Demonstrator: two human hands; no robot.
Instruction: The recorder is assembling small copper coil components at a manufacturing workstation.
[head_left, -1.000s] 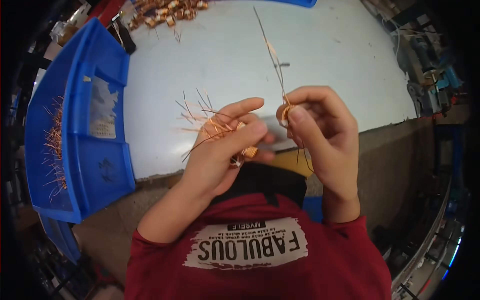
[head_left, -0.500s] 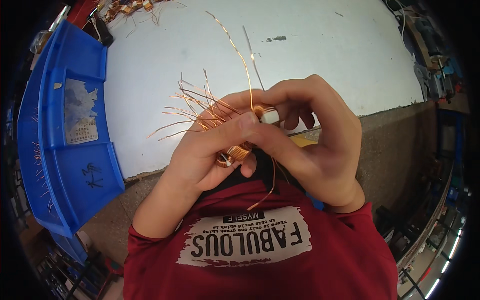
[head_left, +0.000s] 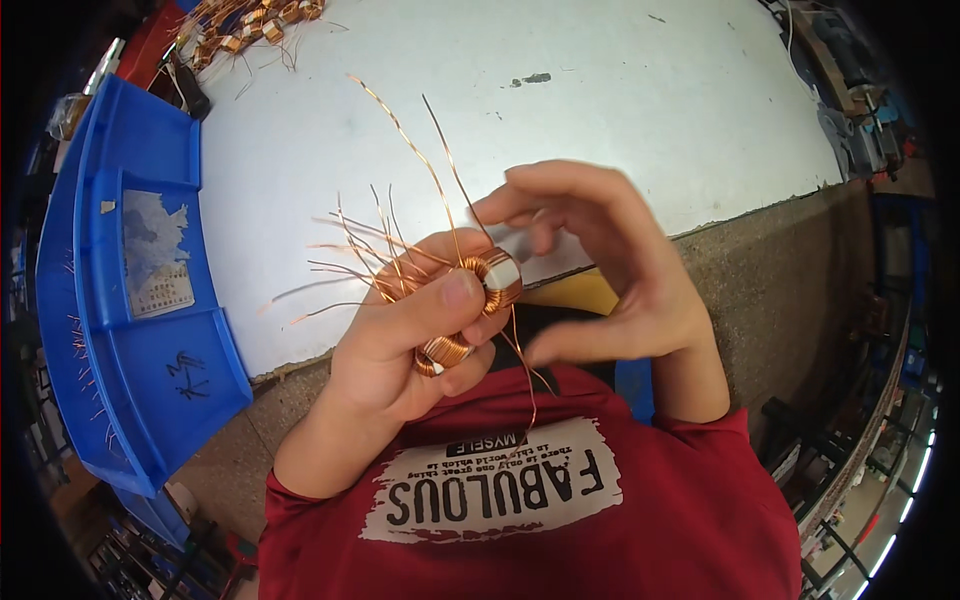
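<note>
Thumb pressed over curled fingers, the left hand (head_left: 378,345) holds a copper-wound ring (head_left: 492,278) at its fingertips, above a second coil (head_left: 445,352); the right hand (head_left: 640,290) gapes beside them, thumb and fingers well apart. Judging by the fanned wire leads (head_left: 385,235), several are gathered, with a loose pile (head_left: 250,30) lying ungathered on the white tabletop (head_left: 600,100).

Bin (head_left: 215,345) stands left of held coils (head_left: 505,279) — coil pile (head_left: 271,30) behind, on table (head_left: 650,120).

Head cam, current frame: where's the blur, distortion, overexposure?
All head view: right hand slightly blurred, upper toroidal coil crisper; blue plastic bin bows along the fisheye rim; corners black; light strip at lower right looks blown out.
</note>
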